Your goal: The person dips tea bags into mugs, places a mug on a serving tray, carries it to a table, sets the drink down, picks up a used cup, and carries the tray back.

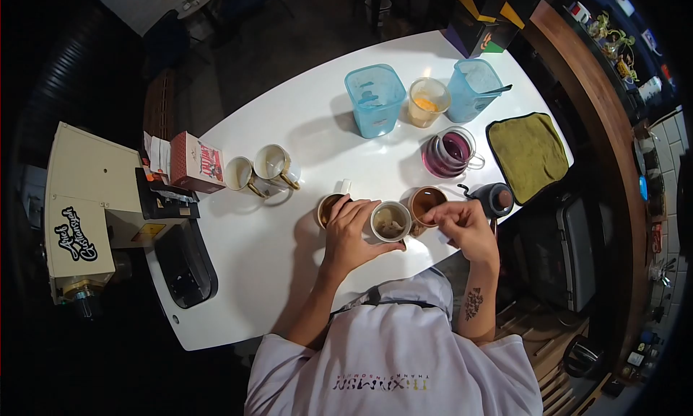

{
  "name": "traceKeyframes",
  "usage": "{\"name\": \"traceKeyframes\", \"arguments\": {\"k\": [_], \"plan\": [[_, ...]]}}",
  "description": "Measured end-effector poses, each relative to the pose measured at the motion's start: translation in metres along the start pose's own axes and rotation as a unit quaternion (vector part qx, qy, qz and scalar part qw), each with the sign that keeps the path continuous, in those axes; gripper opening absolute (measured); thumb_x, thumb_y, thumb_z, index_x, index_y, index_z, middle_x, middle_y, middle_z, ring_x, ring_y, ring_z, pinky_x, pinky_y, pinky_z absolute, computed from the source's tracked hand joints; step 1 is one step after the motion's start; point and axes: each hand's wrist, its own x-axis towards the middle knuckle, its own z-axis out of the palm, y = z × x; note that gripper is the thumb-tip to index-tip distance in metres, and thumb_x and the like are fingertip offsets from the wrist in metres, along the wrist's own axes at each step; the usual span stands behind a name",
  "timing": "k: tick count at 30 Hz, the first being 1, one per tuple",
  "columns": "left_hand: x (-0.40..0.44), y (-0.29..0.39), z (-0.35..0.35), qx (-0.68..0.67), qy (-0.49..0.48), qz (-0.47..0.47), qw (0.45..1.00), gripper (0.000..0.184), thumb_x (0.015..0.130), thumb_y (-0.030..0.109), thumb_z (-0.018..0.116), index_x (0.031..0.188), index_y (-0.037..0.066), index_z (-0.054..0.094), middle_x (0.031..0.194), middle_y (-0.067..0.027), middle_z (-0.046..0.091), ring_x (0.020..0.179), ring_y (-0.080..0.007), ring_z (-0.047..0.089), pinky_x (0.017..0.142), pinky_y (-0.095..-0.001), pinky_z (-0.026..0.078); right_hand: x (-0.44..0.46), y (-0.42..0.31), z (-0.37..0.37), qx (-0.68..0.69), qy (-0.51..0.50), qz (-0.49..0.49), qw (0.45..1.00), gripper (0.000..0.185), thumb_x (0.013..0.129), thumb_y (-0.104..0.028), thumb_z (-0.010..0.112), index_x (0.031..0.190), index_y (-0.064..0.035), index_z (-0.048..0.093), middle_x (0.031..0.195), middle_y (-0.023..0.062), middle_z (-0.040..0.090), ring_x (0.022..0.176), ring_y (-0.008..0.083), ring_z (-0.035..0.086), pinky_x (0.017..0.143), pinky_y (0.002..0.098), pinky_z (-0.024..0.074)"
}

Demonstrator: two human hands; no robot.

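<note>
A white cup (pixel 390 222) with a cloudy, greyish-brown liquid stands near the front edge of the white table. My left hand (pixel 350 235) rests against its left side, fingers spread and thumb below it. Partly behind that hand is another cup (pixel 330 208) with dark contents. To the right stands a cup of brown liquid (pixel 427 203). Over its lower right rim is my right hand (pixel 462 227), fingers pinched together; whatever they hold is too small to make out.
Two gold-handled mugs (pixel 273 162) stand left, beside a pink box (pixel 196 162). Blue containers (pixel 375 102) and a cup with orange contents (pixel 428 102) are at the back. A glass server of purple liquid (pixel 449 153), a dark kettle (pixel 495 199) and a green cloth (pixel 529 156) lie right.
</note>
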Motion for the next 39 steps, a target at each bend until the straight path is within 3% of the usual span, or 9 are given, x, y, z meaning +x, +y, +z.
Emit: {"name": "traceKeyframes", "arguments": {"k": [5,8,15,17,23,27,31,37,39], "plan": [[-0.001,-0.001,0.002,-0.006,-0.001,-0.008,1.0,0.083,0.054,0.059,0.089,0.113,0.004,0.065,0.108,-0.01,0.069,0.107,-0.026,0.064,0.109,-0.0479,0.037,0.021,-0.003,0.029,0.029,0.049,0.049,0.997,0.022,0.092,-0.008,0.061,0.108,0.0034,0.073,0.068,-0.0022,0.064,0.054,0.0003,0.043,0.05,0.0172,0.0321],[-0.003,-0.005,0.003,-0.006,0.006,0.001,1.0,0.08,0.055,0.056,0.09,0.112,0.004,0.066,0.108,-0.0112,0.069,0.106,-0.0262,0.064,0.109,-0.0477,0.037,0.027,0.002,0.041,-0.012,-0.078,-0.027,0.997,0.025,0.094,-0.006,0.064,0.117,0.0013,0.07,0.057,-0.0072,0.05,0.05,0.0003,0.036,0.045,0.0219,0.0259],[-0.005,-0.011,0.009,-0.004,0.007,0.002,1.0,0.075,0.056,0.05,0.09,0.11,0.003,0.068,0.105,-0.012,0.069,0.105,-0.0259,0.065,0.11,-0.0473,0.038,0.008,-0.013,0.036,-0.189,-0.259,-0.131,0.938,0.024,0.089,-0.006,0.069,0.112,-0.0005,0.072,0.059,0.001,0.057,0.053,0.0052,0.041,0.05,0.0257,0.035],[-0.003,-0.007,0.005,-0.004,0.002,-0.008,1.0,0.076,0.055,0.052,0.09,0.109,0.004,0.068,0.105,-0.0112,0.07,0.105,-0.0252,0.065,0.109,-0.0472,0.038,0.0,-0.007,0.028,-0.176,-0.251,-0.146,0.941,0.021,0.086,-0.004,0.068,0.106,-0.0005,0.073,0.065,0.0007,0.062,0.057,0.0051,0.044,0.052,0.0256,0.0373],[0.001,0.0,0.001,-0.008,0.013,-0.011,1.0,0.078,0.052,0.055,0.091,0.109,0.005,0.069,0.103,-0.0082,0.07,0.104,-0.0235,0.065,0.108,-0.047,0.039,-0.014,-0.004,-0.01,-0.089,-0.105,0.01,0.99,0.012,0.083,-0.001,0.062,0.089,0.0056,0.071,0.064,-0.0043,0.06,0.052,0.0015,0.039,0.052,0.0221,0.0352],[-0.001,0.001,0.001,-0.008,0.002,-0.023,1.0,0.077,0.051,0.05,0.094,0.11,0.006,0.068,0.108,-0.0058,0.071,0.106,-0.025,0.065,0.107,-0.0486,0.04,-0.002,-0.006,0.002,0.012,0.049,0.041,0.998,0.014,0.094,-0.008,0.065,0.094,0.0034,0.072,0.063,-0.0051,0.06,0.048,-0.0011,0.043,0.042,0.0185,0.0295],[-0.001,0.001,0.001,-0.01,0.001,-0.022,1.0,0.077,0.051,0.049,0.094,0.109,0.006,0.068,0.109,-0.0057,0.07,0.106,-0.025,0.065,0.107,-0.049,0.04,0.017,0.003,0.025,0.064,0.051,0.013,0.997,0.02,0.096,-0.009,0.063,0.109,0.0025,0.071,0.067,-0.0044,0.064,0.048,0.0003,0.046,0.041,0.0174,0.0305],[-0.004,-0.007,0.008,0.0,0.014,-0.013,1.0,0.074,0.054,0.046,0.092,0.11,0.005,0.068,0.107,-0.0087,0.071,0.106,-0.0252,0.065,0.108,-0.0482,0.04,0.021,-0.011,0.05,-0.01,-0.126,-0.013,0.992,0.034,0.096,-0.008,0.063,0.128,0.0032,0.062,0.059,-0.0069,0.049,0.052,0.0024,0.038,0.048,0.0215,0.031],[-0.004,-0.009,0.01,0.007,0.014,-0.008,1.0,0.073,0.056,0.045,0.09,0.112,0.004,0.068,0.105,-0.0102,0.071,0.106,-0.0248,0.065,0.108,-0.0472,0.038,0.019,-0.007,0.052,-0.126,-0.205,-0.113,0.964,0.033,0.095,-0.011,0.065,0.125,0.0028,0.064,0.057,-0.0034,0.051,0.051,0.0046,0.041,0.048,0.0241,0.0336]]}}
